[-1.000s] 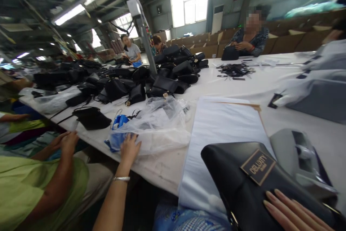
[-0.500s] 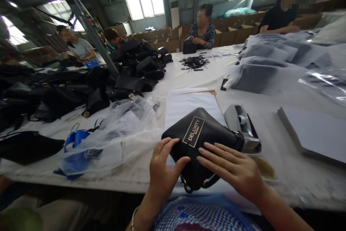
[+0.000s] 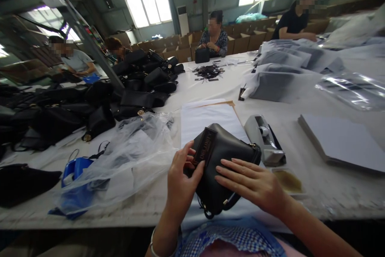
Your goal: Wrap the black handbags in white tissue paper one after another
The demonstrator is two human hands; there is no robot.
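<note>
A black handbag [image 3: 233, 138] lies at an angle on white paper [image 3: 192, 114] in front of me. On its upper left, a dark tag lettered DELUXITY [image 3: 205, 146] is tilted up from the surface. My left hand [image 3: 182, 173] grips that tag, its thumb at the lower corner and its fingers along the left edge. My right hand [image 3: 252, 185] lies flat across the bag's right part, fingers stretched out and close together. The bag's handle shows partly below that hand.
A grey tape dispenser [image 3: 264, 140] stands right of the bag, by a small tray [image 3: 287, 181]. Farther right lies a stack of grey-white sheets [image 3: 339, 140]. Clear plastic bags [image 3: 144, 140], a blue dispenser [image 3: 76, 173] and piled black bags [image 3: 72, 108] occupy the left. Several co-workers sit beyond.
The tag lay flat on the bag and now tilts up in my left hand, whose fingers have closed on it. My right hand stays flat on the bag. The view has shifted slightly.
</note>
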